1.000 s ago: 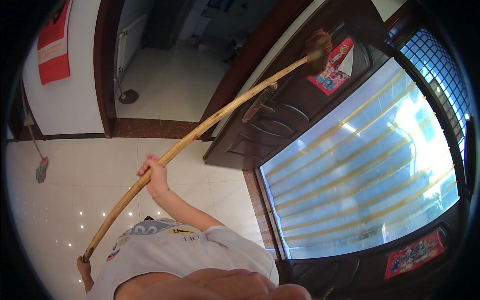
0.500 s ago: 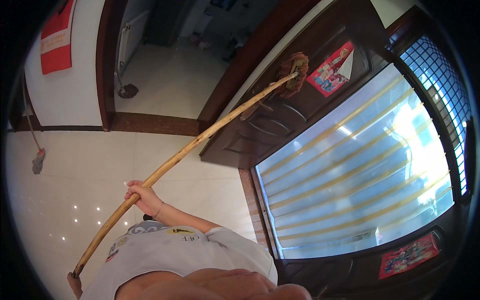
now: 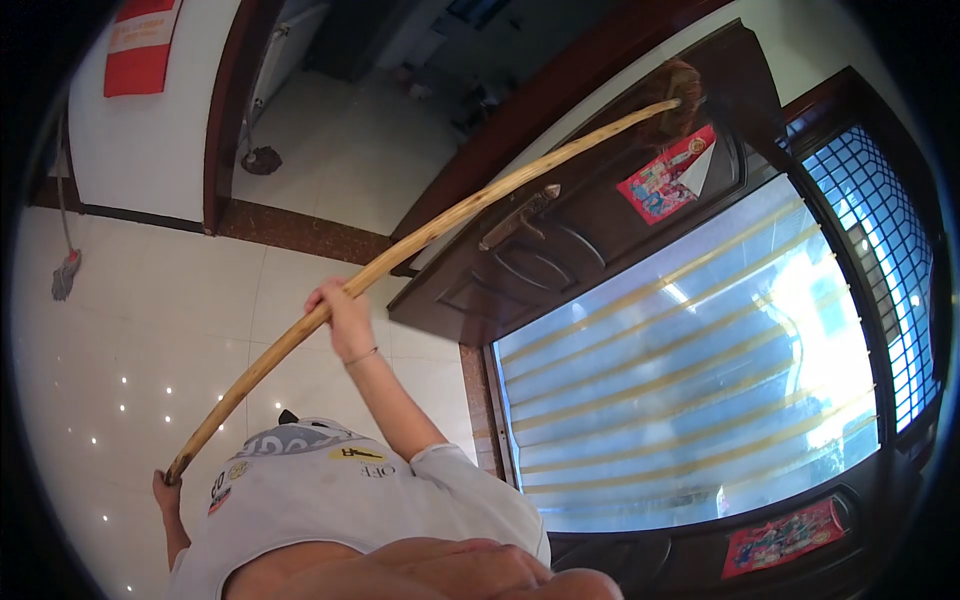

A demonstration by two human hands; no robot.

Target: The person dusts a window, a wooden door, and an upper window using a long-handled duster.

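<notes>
A mop with a long, slightly bent wooden handle (image 3: 465,208) slants across the head view from lower left to upper right. My left hand (image 3: 168,492) is closed round its lower end. Farther up the handle, my right hand (image 3: 345,312) grips it with the arm stretched forward. The reddish-brown mop head (image 3: 682,98) is at the upper part of the dark brown door (image 3: 590,265), above a red picture poster (image 3: 672,175) with a loose, folded corner. It looks pressed to the door, though contact is hard to make out.
A long door handle (image 3: 520,218) juts from the open door leaf. Right of it is a bright doorway with a striped translucent curtain (image 3: 660,370). A grey mop (image 3: 66,275) leans at left. Another dark mop head (image 3: 262,160) lies past the marble threshold (image 3: 300,232).
The mop head has moved up and right along the door, from beside the poster to above it. Both hands have risen with the handle, and my right arm has stretched out farther.
</notes>
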